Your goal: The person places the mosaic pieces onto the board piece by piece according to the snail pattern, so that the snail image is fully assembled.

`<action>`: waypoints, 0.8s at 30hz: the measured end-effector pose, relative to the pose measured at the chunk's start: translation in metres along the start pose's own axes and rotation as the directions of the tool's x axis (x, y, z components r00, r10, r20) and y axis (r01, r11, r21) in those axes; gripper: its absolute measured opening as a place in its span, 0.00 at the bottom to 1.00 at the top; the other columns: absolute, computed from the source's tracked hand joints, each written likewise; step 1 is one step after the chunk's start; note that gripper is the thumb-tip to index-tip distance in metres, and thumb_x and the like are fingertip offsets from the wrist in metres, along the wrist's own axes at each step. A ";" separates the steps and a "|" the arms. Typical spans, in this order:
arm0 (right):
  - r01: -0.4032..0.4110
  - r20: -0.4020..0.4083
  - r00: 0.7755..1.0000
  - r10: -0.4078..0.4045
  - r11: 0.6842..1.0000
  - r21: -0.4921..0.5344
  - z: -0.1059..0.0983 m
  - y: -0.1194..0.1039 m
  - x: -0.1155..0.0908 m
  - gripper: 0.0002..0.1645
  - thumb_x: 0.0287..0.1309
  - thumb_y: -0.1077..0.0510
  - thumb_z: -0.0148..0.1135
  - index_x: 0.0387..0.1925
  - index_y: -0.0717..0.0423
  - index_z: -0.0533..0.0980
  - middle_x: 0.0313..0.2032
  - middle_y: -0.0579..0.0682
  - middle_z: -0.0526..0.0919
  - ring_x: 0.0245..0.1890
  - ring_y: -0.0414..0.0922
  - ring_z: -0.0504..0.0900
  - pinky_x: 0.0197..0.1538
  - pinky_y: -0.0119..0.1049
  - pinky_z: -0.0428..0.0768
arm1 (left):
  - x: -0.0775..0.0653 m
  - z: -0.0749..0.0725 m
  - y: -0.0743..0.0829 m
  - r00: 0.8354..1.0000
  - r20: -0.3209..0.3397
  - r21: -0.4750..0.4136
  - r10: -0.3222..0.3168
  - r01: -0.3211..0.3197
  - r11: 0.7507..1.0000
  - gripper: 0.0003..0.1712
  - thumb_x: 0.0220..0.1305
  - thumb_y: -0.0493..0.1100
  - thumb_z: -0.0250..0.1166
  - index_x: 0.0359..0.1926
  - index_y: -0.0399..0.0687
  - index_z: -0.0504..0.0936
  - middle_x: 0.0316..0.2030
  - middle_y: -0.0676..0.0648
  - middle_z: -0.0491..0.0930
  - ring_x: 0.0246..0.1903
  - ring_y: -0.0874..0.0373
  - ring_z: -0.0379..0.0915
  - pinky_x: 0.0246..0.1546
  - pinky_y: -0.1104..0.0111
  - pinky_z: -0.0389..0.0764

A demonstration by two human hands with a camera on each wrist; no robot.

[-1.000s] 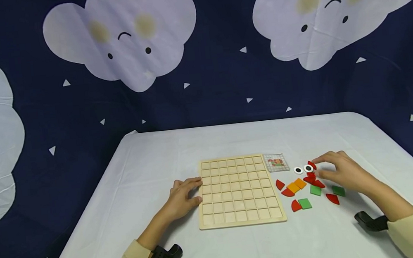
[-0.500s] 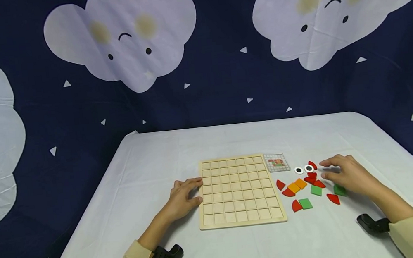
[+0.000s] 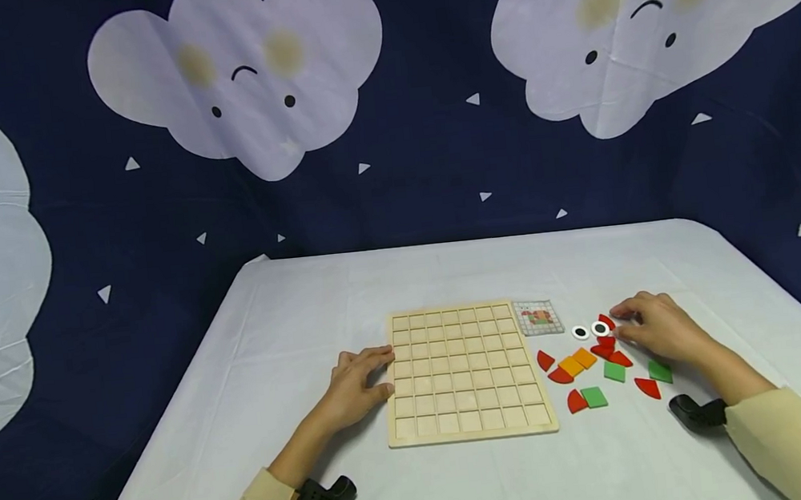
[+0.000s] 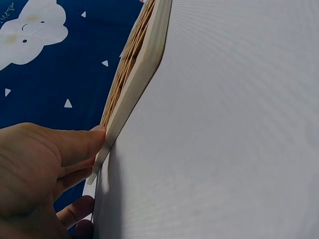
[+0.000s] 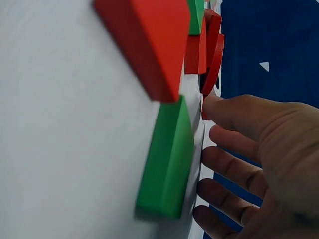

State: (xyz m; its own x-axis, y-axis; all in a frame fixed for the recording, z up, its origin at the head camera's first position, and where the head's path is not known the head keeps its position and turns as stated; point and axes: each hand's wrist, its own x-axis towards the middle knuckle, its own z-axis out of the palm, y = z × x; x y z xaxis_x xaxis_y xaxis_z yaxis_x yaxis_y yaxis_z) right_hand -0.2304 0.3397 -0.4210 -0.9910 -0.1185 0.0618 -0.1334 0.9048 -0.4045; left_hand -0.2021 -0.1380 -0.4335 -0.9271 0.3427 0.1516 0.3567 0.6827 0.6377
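Observation:
My left hand (image 3: 359, 384) rests at the left edge of a wooden grid board (image 3: 465, 372), thumb and fingertips touching its rim; the left wrist view shows the thumb against the board's side (image 4: 144, 69). My right hand (image 3: 661, 325) reaches among small coloured pieces at the right. Its thumb and index finger are apart, their tips right at a red quarter-circle piece (image 3: 606, 320), which the thumb partly covers in the right wrist view. Beside that piece lie two white eye discs (image 3: 590, 331). A green square tile (image 5: 167, 159) sits close below the right palm.
A small picture card (image 3: 538, 317) lies against the board's upper right corner. Orange squares (image 3: 577, 362), further green squares (image 3: 614, 372) and several red quarter-circle pieces (image 3: 648, 388) are scattered right of the board. White cloth (image 3: 305, 307) covers the table.
My right hand drew back rightward from the red quarter-circle piece, then came in to it again. The left hand stays at the board's edge, and the pieces keep their places.

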 end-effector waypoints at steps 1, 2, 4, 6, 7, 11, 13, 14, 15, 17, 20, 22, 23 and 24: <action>-0.003 0.000 1.000 0.003 1.000 0.000 0.001 0.000 0.001 0.23 0.52 0.57 0.64 0.48 0.66 0.77 0.45 0.66 0.78 0.45 0.58 0.67 0.47 0.55 0.67 | 0.000 0.000 0.000 1.000 0.000 0.000 0.000 0.000 1.000 0.27 0.55 0.40 0.68 0.58 0.44 0.77 0.63 0.51 0.72 0.42 0.58 0.57 0.48 0.60 0.57; -0.004 0.001 1.000 0.004 1.000 -0.001 0.001 -0.001 0.002 0.23 0.52 0.56 0.64 0.48 0.66 0.78 0.45 0.66 0.77 0.45 0.58 0.67 0.46 0.54 0.67 | 0.000 0.000 0.000 1.000 -0.001 0.000 0.000 0.000 1.000 0.27 0.55 0.40 0.68 0.58 0.44 0.77 0.63 0.51 0.72 0.42 0.58 0.57 0.48 0.60 0.57; -0.009 -0.001 1.000 0.009 1.000 -0.004 0.002 -0.003 0.003 0.23 0.52 0.55 0.64 0.47 0.65 0.78 0.45 0.66 0.77 0.45 0.58 0.66 0.46 0.52 0.67 | 0.000 0.000 -0.001 1.000 -0.002 0.003 0.000 0.000 1.000 0.27 0.55 0.40 0.68 0.58 0.44 0.77 0.63 0.51 0.72 0.42 0.59 0.57 0.48 0.60 0.57; -0.014 0.003 1.000 0.014 1.000 -0.005 0.003 -0.004 0.005 0.23 0.52 0.55 0.64 0.48 0.65 0.78 0.46 0.66 0.77 0.45 0.57 0.66 0.45 0.51 0.67 | 0.000 0.001 -0.001 1.000 -0.002 0.004 -0.002 0.002 1.000 0.27 0.55 0.40 0.68 0.58 0.44 0.77 0.63 0.51 0.72 0.42 0.59 0.57 0.48 0.60 0.57; -0.017 0.005 1.000 0.017 1.000 -0.004 0.004 -0.004 0.006 0.23 0.52 0.55 0.64 0.48 0.65 0.78 0.46 0.66 0.76 0.45 0.57 0.66 0.45 0.51 0.67 | 0.000 0.001 -0.001 1.000 0.000 0.003 -0.004 0.004 1.000 0.27 0.55 0.40 0.68 0.58 0.44 0.77 0.63 0.52 0.72 0.42 0.59 0.57 0.48 0.60 0.57; -0.021 0.006 1.000 0.021 1.000 -0.005 0.005 -0.006 0.009 0.22 0.53 0.54 0.64 0.48 0.63 0.79 0.46 0.64 0.76 0.45 0.56 0.66 0.44 0.49 0.67 | 0.000 0.001 -0.001 1.000 0.001 -0.004 -0.007 0.007 1.000 0.27 0.55 0.40 0.68 0.58 0.44 0.77 0.63 0.52 0.72 0.42 0.59 0.57 0.47 0.60 0.57; -0.021 0.005 1.000 0.021 1.000 -0.005 0.005 -0.006 0.009 0.22 0.53 0.54 0.64 0.47 0.63 0.79 0.46 0.64 0.76 0.44 0.56 0.66 0.44 0.48 0.67 | 0.000 0.001 -0.002 1.000 -0.001 -0.003 -0.006 0.006 1.000 0.27 0.55 0.40 0.68 0.58 0.44 0.77 0.63 0.52 0.72 0.42 0.59 0.57 0.47 0.61 0.57; -0.021 0.003 1.000 0.021 1.000 -0.004 0.005 -0.006 0.008 0.21 0.53 0.54 0.64 0.47 0.63 0.79 0.46 0.63 0.76 0.44 0.56 0.66 0.44 0.48 0.66 | 0.000 0.001 -0.002 1.000 -0.001 -0.001 -0.005 0.005 1.000 0.27 0.55 0.40 0.68 0.58 0.44 0.77 0.63 0.52 0.72 0.42 0.59 0.57 0.47 0.61 0.57; -0.019 0.001 1.000 0.019 1.000 -0.004 0.005 -0.006 0.008 0.21 0.54 0.55 0.64 0.47 0.63 0.79 0.46 0.63 0.76 0.44 0.56 0.66 0.43 0.47 0.66 | 0.000 0.001 -0.002 1.000 -0.001 0.000 -0.004 0.004 1.000 0.27 0.55 0.40 0.68 0.58 0.44 0.77 0.63 0.52 0.72 0.42 0.59 0.57 0.47 0.60 0.57; -0.010 -0.008 1.000 0.010 1.000 -0.003 0.005 -0.006 0.008 0.19 0.54 0.56 0.63 0.46 0.63 0.80 0.45 0.63 0.77 0.44 0.56 0.66 0.43 0.47 0.66 | 0.000 0.001 -0.002 1.000 -0.001 0.006 -0.002 0.002 1.000 0.27 0.55 0.40 0.67 0.58 0.44 0.77 0.63 0.52 0.72 0.41 0.59 0.56 0.48 0.60 0.57; 0.001 -0.020 1.000 -0.001 1.000 0.001 0.004 -0.005 0.007 0.17 0.54 0.58 0.63 0.44 0.64 0.80 0.44 0.63 0.78 0.44 0.56 0.67 0.44 0.48 0.66 | 0.000 0.001 -0.002 1.000 -0.001 0.007 -0.002 0.002 1.000 0.27 0.55 0.40 0.68 0.58 0.45 0.77 0.63 0.52 0.72 0.41 0.60 0.56 0.48 0.60 0.57; 0.000 -0.023 1.000 0.000 1.000 0.009 0.004 -0.005 0.007 0.17 0.54 0.58 0.62 0.44 0.64 0.80 0.45 0.64 0.78 0.44 0.56 0.67 0.44 0.49 0.66 | 0.000 0.001 -0.002 1.000 -0.003 0.007 -0.002 0.002 1.000 0.27 0.55 0.40 0.68 0.58 0.45 0.77 0.62 0.52 0.72 0.41 0.60 0.56 0.48 0.60 0.57; -0.004 -0.023 1.000 0.004 1.000 0.013 0.004 -0.005 0.007 0.18 0.54 0.58 0.62 0.44 0.64 0.80 0.45 0.64 0.78 0.44 0.56 0.67 0.45 0.49 0.67 | 0.000 0.001 -0.002 1.000 -0.005 0.005 -0.003 0.003 1.000 0.27 0.55 0.40 0.68 0.58 0.45 0.77 0.62 0.52 0.72 0.41 0.60 0.56 0.48 0.60 0.57; -0.010 -0.020 1.000 0.010 1.000 0.017 0.004 -0.005 0.007 0.18 0.54 0.58 0.62 0.45 0.65 0.80 0.45 0.64 0.77 0.44 0.56 0.67 0.45 0.50 0.67 | 0.000 0.001 -0.002 1.000 -0.005 0.005 -0.002 0.002 1.000 0.27 0.55 0.40 0.68 0.58 0.45 0.77 0.62 0.52 0.72 0.41 0.60 0.57 0.48 0.60 0.58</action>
State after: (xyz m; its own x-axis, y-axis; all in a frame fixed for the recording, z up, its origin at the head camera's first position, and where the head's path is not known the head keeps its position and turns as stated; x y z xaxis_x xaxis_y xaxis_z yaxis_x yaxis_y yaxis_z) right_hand -0.2371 0.3330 -0.4225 -0.9920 -0.1010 0.0761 -0.1238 0.8990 -0.4202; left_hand -0.2026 -0.1388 -0.4359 -0.9285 0.3378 0.1543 0.3552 0.6865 0.6344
